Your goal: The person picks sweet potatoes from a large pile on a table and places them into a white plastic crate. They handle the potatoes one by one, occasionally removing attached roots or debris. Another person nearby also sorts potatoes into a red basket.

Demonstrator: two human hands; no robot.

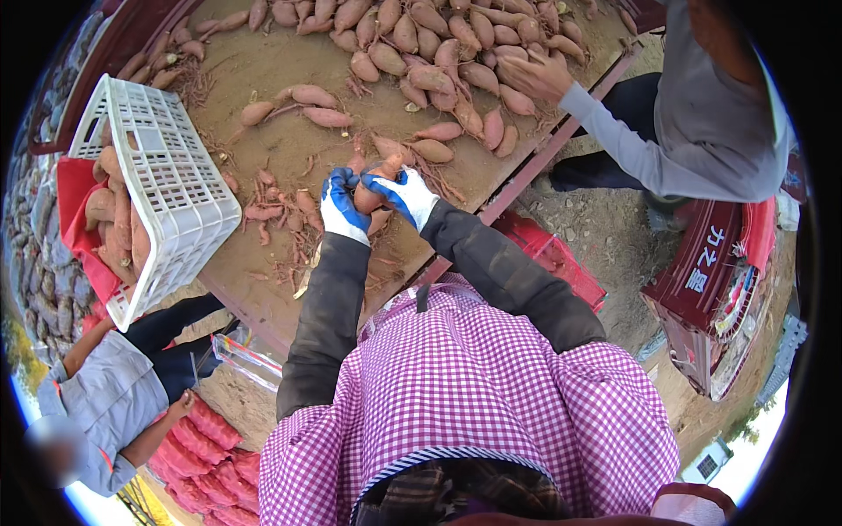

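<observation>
A sweet potato (372,194) is held between my two hands, over the near part of a soil-covered truck bed (263,148). My left hand (345,205), in a white glove with blue-coated fingers, grips its left side. On the opposite side, my right hand (409,194) in a matching glove has its fingers around it. Small roots and thin sweet potatoes (279,209) lie left of my left hand. Just beyond my right hand rests another sweet potato (432,150). The palms and some fingertips are hidden.
A large sweet potato pile (427,49) covers the far side, touched by a co-worker's hand (536,73). Left, a tilted white plastic crate (174,158) holds sweet potatoes near another person (112,375). The bed's metal edge (520,177) runs right, above a red mesh bag (552,253).
</observation>
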